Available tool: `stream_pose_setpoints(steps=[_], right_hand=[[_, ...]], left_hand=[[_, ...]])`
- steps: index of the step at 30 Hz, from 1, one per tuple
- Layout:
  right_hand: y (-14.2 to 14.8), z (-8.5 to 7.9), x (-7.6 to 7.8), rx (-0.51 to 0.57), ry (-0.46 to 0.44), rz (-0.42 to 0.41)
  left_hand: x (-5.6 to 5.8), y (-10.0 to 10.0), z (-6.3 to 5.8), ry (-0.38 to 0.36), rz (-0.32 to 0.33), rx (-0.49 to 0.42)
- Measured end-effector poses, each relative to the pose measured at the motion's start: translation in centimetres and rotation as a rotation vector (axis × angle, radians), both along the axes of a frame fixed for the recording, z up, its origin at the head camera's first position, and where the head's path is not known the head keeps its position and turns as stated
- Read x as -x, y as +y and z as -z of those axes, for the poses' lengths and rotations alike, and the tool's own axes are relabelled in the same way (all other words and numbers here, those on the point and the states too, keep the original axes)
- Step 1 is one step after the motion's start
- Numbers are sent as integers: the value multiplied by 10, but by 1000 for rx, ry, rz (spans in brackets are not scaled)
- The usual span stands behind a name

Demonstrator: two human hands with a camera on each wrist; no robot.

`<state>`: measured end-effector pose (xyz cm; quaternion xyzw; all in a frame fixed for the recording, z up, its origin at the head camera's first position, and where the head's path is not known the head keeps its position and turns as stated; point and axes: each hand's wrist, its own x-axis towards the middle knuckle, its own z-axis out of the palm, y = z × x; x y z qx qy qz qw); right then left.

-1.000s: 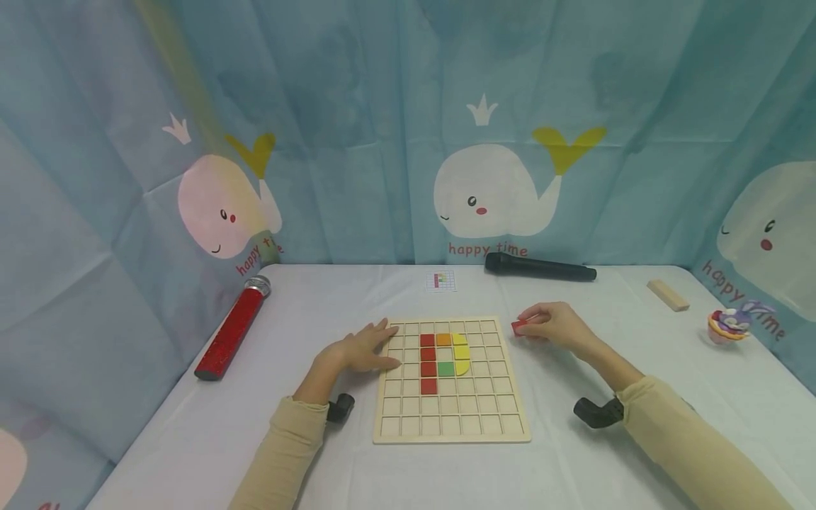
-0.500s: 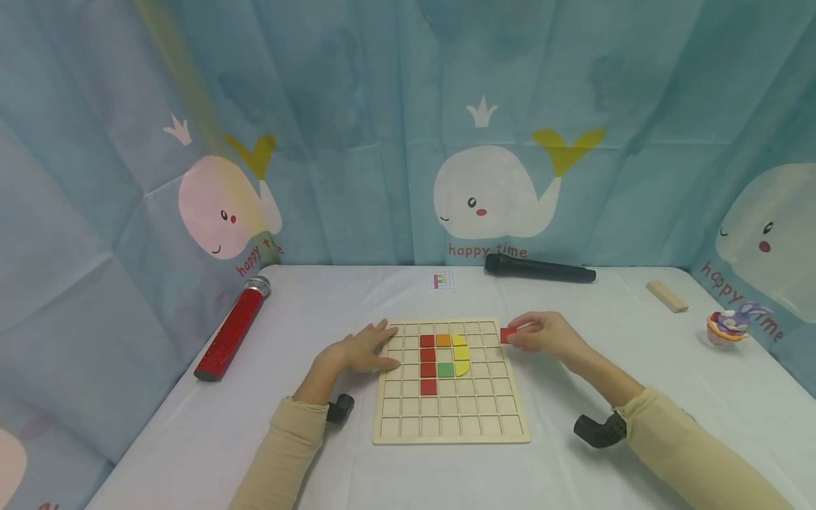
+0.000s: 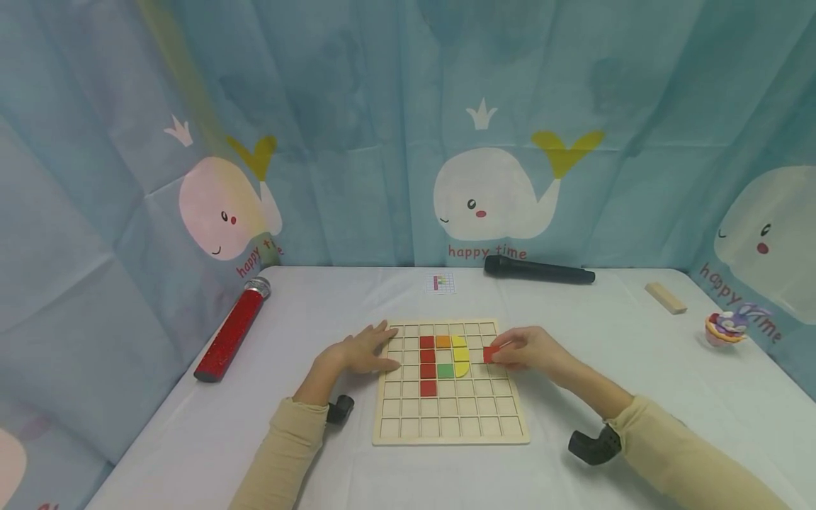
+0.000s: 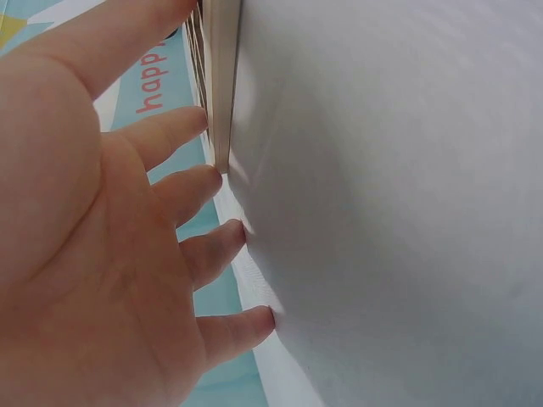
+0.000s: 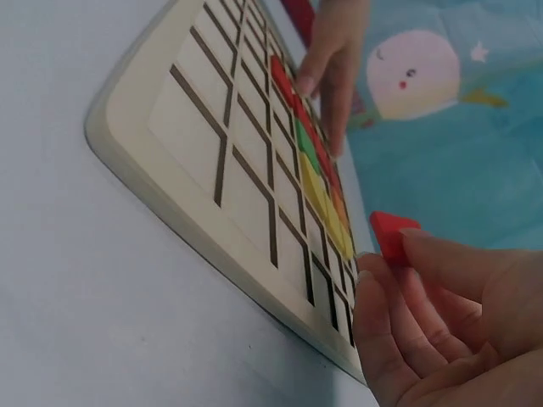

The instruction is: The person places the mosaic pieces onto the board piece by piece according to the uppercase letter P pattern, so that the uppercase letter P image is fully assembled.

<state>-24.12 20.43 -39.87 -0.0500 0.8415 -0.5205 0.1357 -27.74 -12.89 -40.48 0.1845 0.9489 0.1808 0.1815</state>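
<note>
A wooden grid board (image 3: pixel 449 427) lies on the white table. In its cells sit a column of red tiles (image 3: pixel 428 370), an orange tile (image 3: pixel 443 341), yellow tiles (image 3: pixel 460 353) with rounded corners and a green tile (image 3: pixel 445 371). My right hand (image 3: pixel 532 352) pinches a loose red tile (image 5: pixel 390 238) between thumb and fingers, above the board's right side. At the left edge of the board rests my left hand (image 3: pixel 360 352), fingers spread. In the left wrist view its fingers (image 4: pixel 191 188) are extended, some touching the board's edge and others the table.
A small pattern card (image 3: pixel 440 283) lies behind the board. A black microphone (image 3: pixel 538 270) is at the back, a red microphone (image 3: pixel 232 333) at the left. To the right are a wooden block (image 3: pixel 666 297) and a cupcake-like toy (image 3: pixel 725 327). A whale-printed curtain (image 3: pixel 357 142) hangs behind.
My right hand has carried the red tile leftward and nearer, from beside the board to over its right columns. The left hand has stayed at the board's left edge.
</note>
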Motion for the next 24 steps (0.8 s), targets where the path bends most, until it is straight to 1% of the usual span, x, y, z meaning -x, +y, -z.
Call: stream_pose_setpoints(steps=[9,17,24], right_hand=[[-9,5,-4,34,-21,-35],[-19,11,-9,76,-42,-105],[-29,12,-15,36,-52,-115]], left_hand=[[0,0,-1,-3,4,5],[-1,-1,0,5,15,11],[0,0,0,-1,8,2]])
